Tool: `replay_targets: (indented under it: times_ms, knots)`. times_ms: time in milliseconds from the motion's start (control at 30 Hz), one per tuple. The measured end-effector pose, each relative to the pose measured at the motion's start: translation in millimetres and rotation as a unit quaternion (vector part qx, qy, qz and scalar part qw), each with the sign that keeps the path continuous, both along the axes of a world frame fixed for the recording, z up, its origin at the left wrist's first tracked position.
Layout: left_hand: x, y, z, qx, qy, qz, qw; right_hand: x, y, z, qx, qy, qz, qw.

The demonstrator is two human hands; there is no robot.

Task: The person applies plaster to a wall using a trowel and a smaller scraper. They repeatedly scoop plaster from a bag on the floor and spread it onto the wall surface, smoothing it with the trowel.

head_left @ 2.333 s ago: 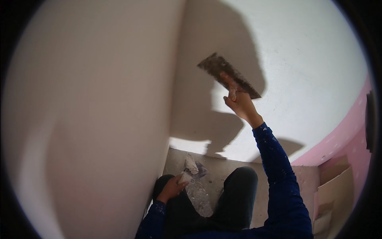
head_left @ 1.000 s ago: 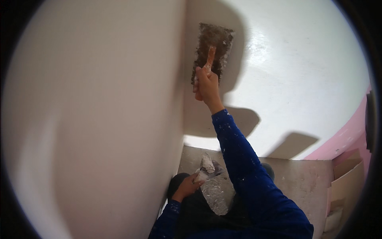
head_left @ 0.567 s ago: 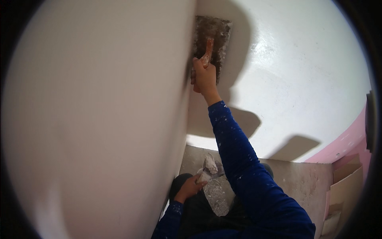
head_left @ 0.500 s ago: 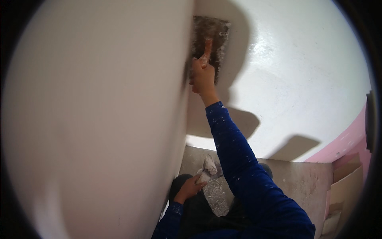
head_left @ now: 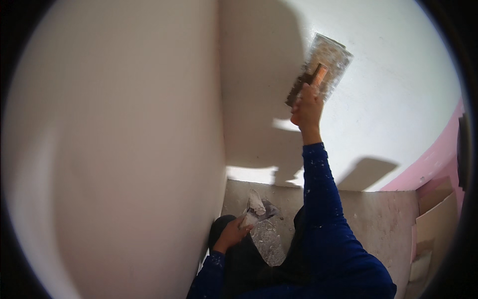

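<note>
My right hand (head_left: 308, 108) is closed round the orange handle of a rectangular plastering trowel (head_left: 332, 54), its blade smeared with white plaster. The trowel is tilted and lies at the white wall (head_left: 393, 109) in front of me, apart from the corner. Low down near my knees, my left hand (head_left: 230, 235) grips a plaster-caked scraper (head_left: 269, 210) with a dark blade. A pale lump of plaster (head_left: 256, 202) sits at the scraper; how far it rests on the blade is hard to tell.
A second wall (head_left: 124, 149) rises close on my left. Pink board (head_left: 440, 139) shows at the right, with tan board pieces (head_left: 435, 231) leaning there. The grey floor (head_left: 378, 219) is dusty, with plaster specks between my legs.
My right hand has carried the trowel from the left corner rightward across the wall, and the blade has turned to a slant. My left hand with the scraper stays nearly where it was.
</note>
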State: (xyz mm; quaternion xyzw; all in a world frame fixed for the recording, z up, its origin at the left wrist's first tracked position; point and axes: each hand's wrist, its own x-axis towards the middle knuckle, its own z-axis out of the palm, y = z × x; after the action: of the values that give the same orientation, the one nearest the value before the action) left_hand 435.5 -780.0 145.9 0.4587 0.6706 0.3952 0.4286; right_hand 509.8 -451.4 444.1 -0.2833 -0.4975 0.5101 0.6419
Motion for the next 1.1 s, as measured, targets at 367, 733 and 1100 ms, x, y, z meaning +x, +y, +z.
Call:
replay_targets:
  times_ms: [367,733,1100]
  knots:
    - [0,0,4,-0.027,-0.089,-0.008,0.996,-122,-66,28,0.069,-0.077,0.176,0.979]
    - [4,-1,0,0.034,-0.064,0.003,0.997,-159,-69,52,0.062,-0.084,0.142,0.984]
    - [4,-3,14,0.027,0.002,0.004,1.000,-108,-53,45,0.020,0.003,0.079,0.997]
